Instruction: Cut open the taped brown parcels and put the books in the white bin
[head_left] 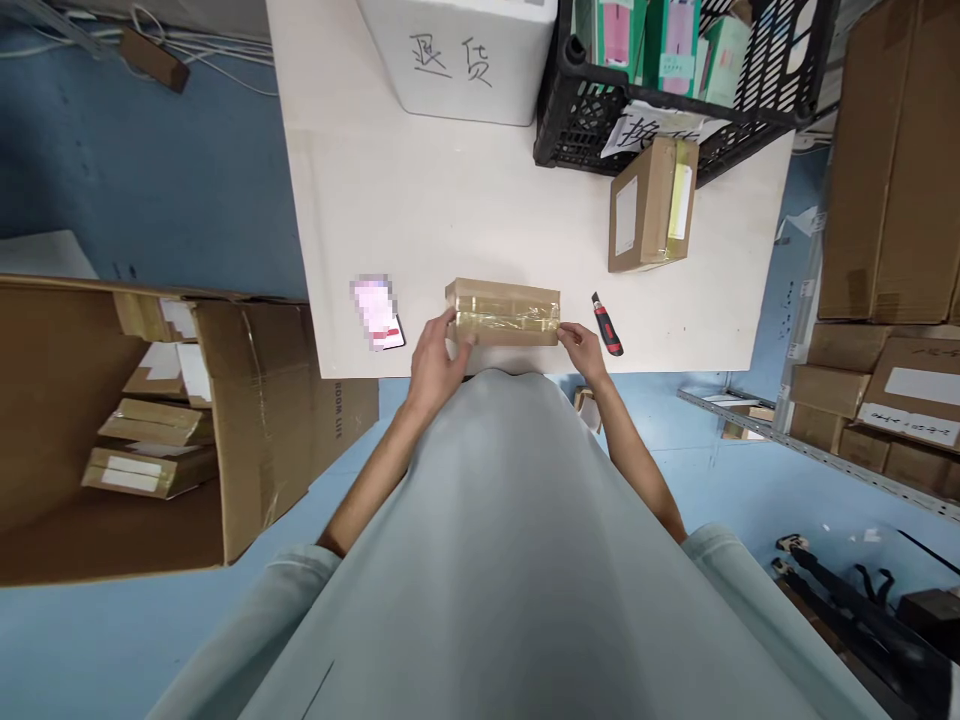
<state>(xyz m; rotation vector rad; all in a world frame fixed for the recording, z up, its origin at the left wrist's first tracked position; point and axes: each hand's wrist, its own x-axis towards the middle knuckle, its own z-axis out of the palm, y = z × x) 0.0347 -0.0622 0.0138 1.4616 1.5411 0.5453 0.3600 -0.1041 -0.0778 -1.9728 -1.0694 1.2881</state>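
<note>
A small brown cardboard box, with shiny tape along its visible face, is at the table's front edge. My left hand grips its left end, thumb in front and fingers at the far corner. At the right end, my right hand pinches the box's near corner between thumb and fingers. A red and black utility knife lies just right of that hand. To the left of the box lies a phone with a lit, blurred screen.
A taped carton with white labels stands before a black plastic crate holding green boxes. A white bin with handwriting sits at the back. On the left, a large open carton contains several parcels. Shelving with cartons lines the right.
</note>
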